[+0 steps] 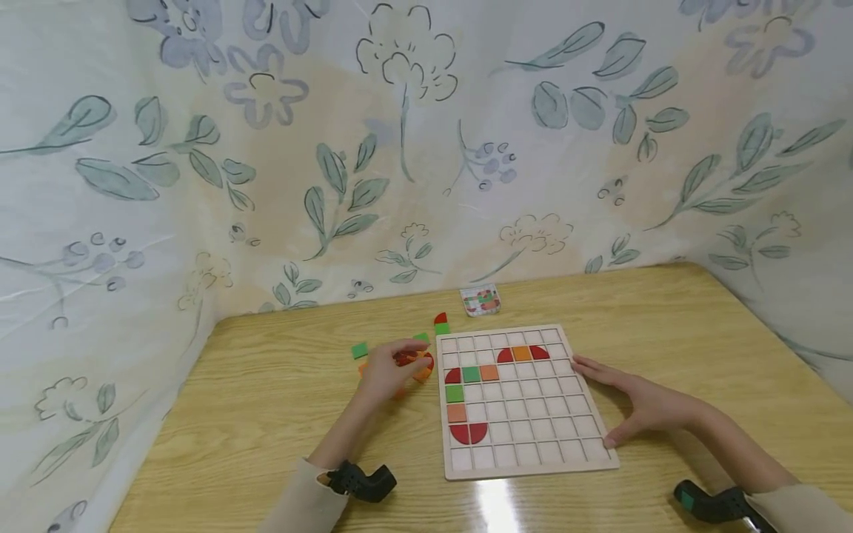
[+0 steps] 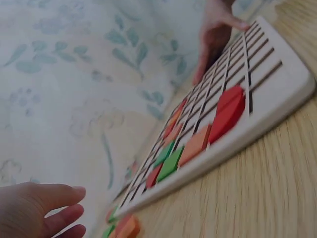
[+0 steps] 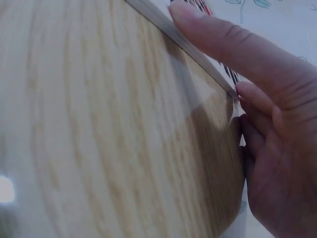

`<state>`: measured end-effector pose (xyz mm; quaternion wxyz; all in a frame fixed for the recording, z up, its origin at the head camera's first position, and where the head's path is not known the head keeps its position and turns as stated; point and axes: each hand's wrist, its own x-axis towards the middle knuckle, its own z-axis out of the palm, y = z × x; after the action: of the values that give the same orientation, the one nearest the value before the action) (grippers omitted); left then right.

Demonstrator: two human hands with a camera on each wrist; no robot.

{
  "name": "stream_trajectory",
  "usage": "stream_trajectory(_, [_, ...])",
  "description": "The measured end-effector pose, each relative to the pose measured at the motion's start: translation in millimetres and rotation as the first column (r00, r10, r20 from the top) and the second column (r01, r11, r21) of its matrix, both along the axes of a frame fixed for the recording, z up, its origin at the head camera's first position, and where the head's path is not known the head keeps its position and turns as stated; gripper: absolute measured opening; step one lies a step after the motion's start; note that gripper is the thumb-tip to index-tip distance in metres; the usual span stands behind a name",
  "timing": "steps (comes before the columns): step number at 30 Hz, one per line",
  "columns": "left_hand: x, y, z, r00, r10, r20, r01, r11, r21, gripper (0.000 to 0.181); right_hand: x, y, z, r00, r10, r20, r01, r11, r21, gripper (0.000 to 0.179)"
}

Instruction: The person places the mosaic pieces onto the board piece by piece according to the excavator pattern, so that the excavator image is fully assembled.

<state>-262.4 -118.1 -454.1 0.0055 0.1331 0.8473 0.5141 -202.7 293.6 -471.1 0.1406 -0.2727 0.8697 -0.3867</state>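
Your left hand (image 1: 389, 370) hovers by loose pieces (image 2: 128, 228), fingers parted, empty; your right hand (image 1: 653, 403), spread wide, touches the board (image 1: 533, 431).

From my station I see, left of the board (image 1: 531, 431), a plain beige left sleeve (image 1: 305, 500) with a black, curved left camera (image 1: 366, 483) at its cuff. Right of the board, the right sleeve (image 1: 808, 509) is beige too; its right camera (image 1: 716, 506), also black and bent, carries a green patch (image 1: 687, 500) on the end towards the board.
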Motion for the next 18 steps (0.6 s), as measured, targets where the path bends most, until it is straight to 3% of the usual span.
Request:
stream_trajectory(4, [1.3, -27.9, -2.4, 0.993, 0.117, 0.035, -0.118, 0.992, 0.048, 0.027, 0.4, 1, -0.4, 1.000, 0.003, -0.008, -0.003, 1.000, -0.007, 0.105])
stream_trajectory(10, [-5.8, -66.2, -11.4, 0.958, 0.285, 0.027, -0.286, 0.958, 0.019, 0.025, 1.5, 0, 1.0, 1.000, 0.001, -0.002, -0.001, 1.000, -0.012, 0.105])
stream_trajectory(14, [-11.3, -84.4, -17.0, 0.947, 0.317, 0.043, -0.318, 0.948, 0.002, 0.026, 2.0, -1, 1.6, 1.000, 0.000, 0.006, 0.000, 1.000, -0.015, 0.105])
stream_trajectory(18, [-17.5, -95.9, -21.5, 0.957, 0.288, 0.030, -0.287, 0.957, -0.033, 0.035, 2.3, -1, 1.8, 1.000, 0.000, 0.008, 0.000, 1.000, -0.014, 0.104])
